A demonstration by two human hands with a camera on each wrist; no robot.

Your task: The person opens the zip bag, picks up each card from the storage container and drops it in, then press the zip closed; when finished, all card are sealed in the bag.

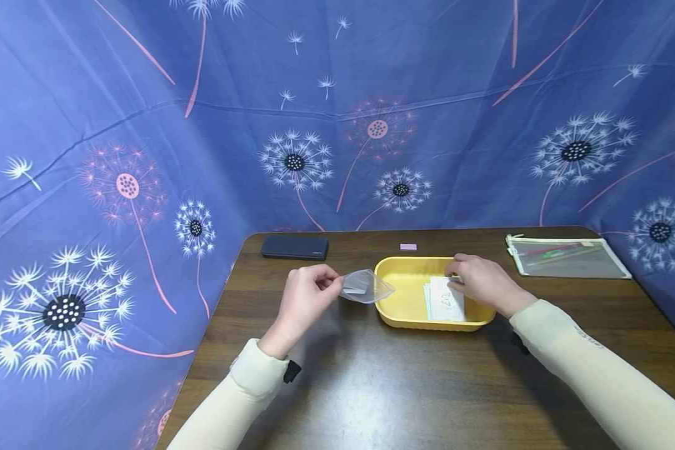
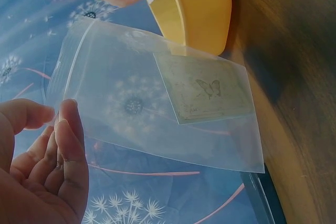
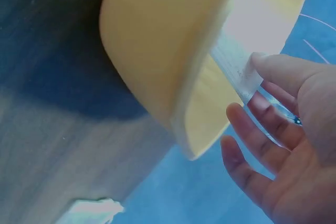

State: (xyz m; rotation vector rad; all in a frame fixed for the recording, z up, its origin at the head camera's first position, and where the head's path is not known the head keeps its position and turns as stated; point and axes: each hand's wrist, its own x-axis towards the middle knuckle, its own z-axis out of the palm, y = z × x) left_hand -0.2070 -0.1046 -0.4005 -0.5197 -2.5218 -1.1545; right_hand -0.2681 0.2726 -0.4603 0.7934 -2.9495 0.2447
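Note:
My left hand (image 1: 309,297) pinches the top edge of a clear zip bag (image 1: 365,286) to the left of the yellow tray (image 1: 390,315). In the left wrist view, a small greenish paper card (image 2: 210,90) with a butterfly print lies inside the bag near its bottom. Over the tray's right side, my right hand (image 1: 486,281) pinches the upper corner of a whitish paper card (image 1: 447,300). That card has dark markings and overlaps other pale paper in the tray. In the right wrist view, thumb and index finger grip the card's edge.
A dark flat case (image 1: 295,247) lies at the table's back left. Behind the tray sits a small pink block (image 1: 408,247). A mesh zip pouch (image 1: 574,257) with pens or pencils inside lies at the back right. Blue dandelion-print fabric (image 1: 337,125) hangs behind the wooden table (image 1: 427,387).

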